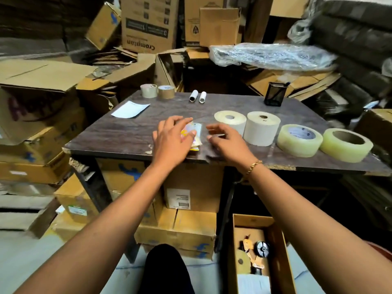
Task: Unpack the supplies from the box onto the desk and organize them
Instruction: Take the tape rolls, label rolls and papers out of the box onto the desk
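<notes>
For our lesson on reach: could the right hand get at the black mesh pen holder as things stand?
Probably yes. The right hand hovers empty, and only two low label rolls lie between it and the mesh pen holder; it could pass over them.

- The colourful packet (pixel 196 127) lies mostly under the left grip (pixel 171 141). Its print is blurred and unreadable, and whether the fingers pinch it or only rest on it cannot be told.
- The right grip (pixel 227 142) has blurred fingertips, so contact with the worktop (pixel 127 132) is unclear.
- The open box (pixel 283 253) is cut off by the bottom edge, and its dark contents are too small to identify.
- The label on the clear tape roll (pixel 299 134) is too small to read.
</notes>
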